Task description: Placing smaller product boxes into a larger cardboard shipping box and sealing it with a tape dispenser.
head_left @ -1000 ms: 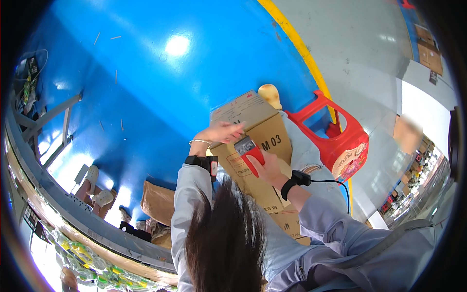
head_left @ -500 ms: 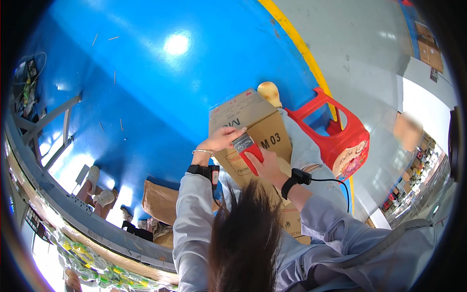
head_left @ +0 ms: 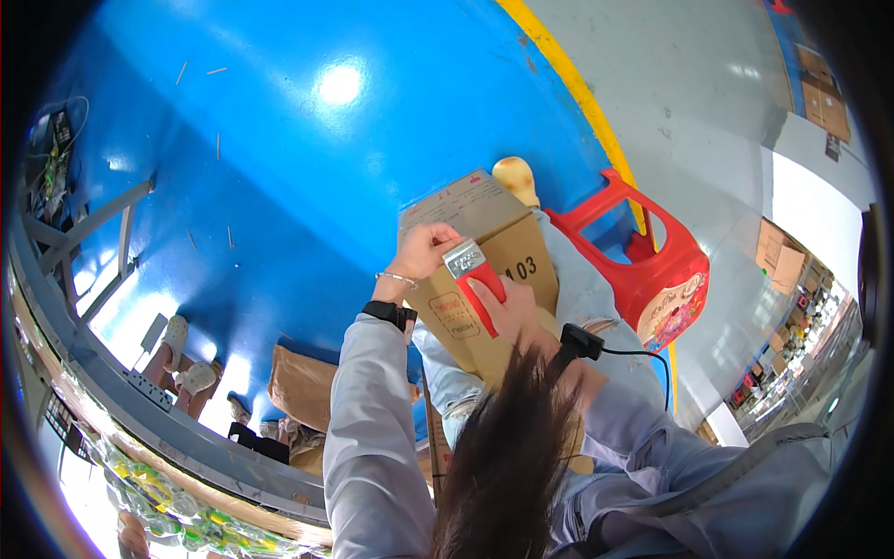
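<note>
While the right hand grasps the red tool, its forearm slanting up and leftward, the left hand curls its fingers just beside the metal end; whether they pinch anything, I cannot tell. The tool tilts between both hands, above the box.

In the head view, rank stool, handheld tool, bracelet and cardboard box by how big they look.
Cardboard box and red plastic stool: too close to rank, box partly covered
Red-and-silver handheld tool
Silver bracelet
</note>
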Demonstrator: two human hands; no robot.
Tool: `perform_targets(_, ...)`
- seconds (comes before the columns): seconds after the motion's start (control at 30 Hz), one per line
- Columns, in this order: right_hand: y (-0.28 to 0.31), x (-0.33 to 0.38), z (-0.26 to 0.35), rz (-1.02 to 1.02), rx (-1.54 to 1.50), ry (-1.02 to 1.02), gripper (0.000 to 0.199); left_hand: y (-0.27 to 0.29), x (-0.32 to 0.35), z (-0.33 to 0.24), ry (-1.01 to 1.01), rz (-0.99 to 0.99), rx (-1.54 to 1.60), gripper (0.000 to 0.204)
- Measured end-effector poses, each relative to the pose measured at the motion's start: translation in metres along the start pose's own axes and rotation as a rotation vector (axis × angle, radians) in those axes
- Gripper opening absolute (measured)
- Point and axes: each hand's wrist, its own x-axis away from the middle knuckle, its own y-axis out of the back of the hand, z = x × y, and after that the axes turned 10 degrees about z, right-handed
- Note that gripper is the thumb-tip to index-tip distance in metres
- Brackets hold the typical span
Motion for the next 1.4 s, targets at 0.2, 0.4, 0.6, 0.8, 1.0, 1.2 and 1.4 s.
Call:
perform_targets(0.2, -0.001, -0.002, 0.007, -0.064, 0.038, -0.111, 0.054, 0.0, -0.011, 0.004, 0.01, -0.057, 0.054, 0.011)
perform_targets(0.4, 0.008, 0.004, 0.013, -0.069, 0.063, -0.174, 0.057, -0.003, -0.018, -0.002, 0.075, -0.059, 0.025, 0.011)
perform_targets(0.6, -0.001, 0.014, 0.009, -0.045, 0.059, -0.084, 0.053, 0.005, -0.005, -0.012, 0.064, 0.006, -0.1, 0.015)
perform_targets(0.8, 0.005, 0.028, -0.034, -0.017, 0.066, 0.083, 0.043, -0.014, 0.017, -0.02, -0.055, 0.004, -0.109, 0.014)
perform_targets(1.0, 0.011, 0.024, -0.022, 0.023, 0.108, 0.065, 0.042, -0.036, 0.047, -0.008, -0.06, -0.358, -0.152, 0.028)
perform_targets(1.2, 0.014, 0.038, 0.025, 0.089, 0.362, 0.012, 0.039, -0.031, 0.041, -0.048, 0.069, -0.442, -0.217, 0.061)
perform_targets(1.4, 0.011, 0.033, -0.025, 0.037, 0.123, 0.203, 0.038, 0.025, 0.024, -0.071, -0.099, -0.665, -0.206, 0.048)
